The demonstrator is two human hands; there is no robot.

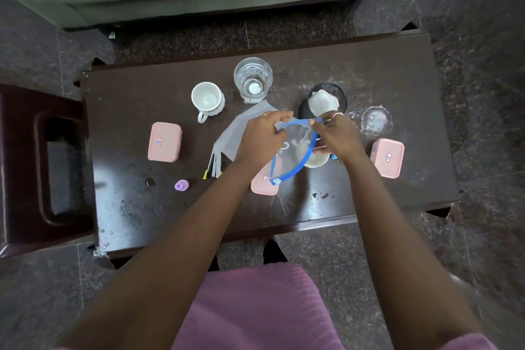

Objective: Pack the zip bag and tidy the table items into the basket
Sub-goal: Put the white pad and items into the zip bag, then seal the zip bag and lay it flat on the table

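Both hands are holding the zip bag point(295, 146) above the middle of the desk point(127, 207). The left hand point(262, 138) is pinching the blue zip rim on one side. The right hand point(339, 138) is pinching the opposite side, so the mouth is gaping open. The bag is hanging over a white bowl point(316, 162) and partly covering the near pink box point(264, 190). The black mesh basket point(343, 93) is standing just beyond the right hand (a white item is lying inside it). A mug point(207, 99) and a glass point(252, 79) are standing farther left. Pens point(214, 165) are lying beside the left forearm.
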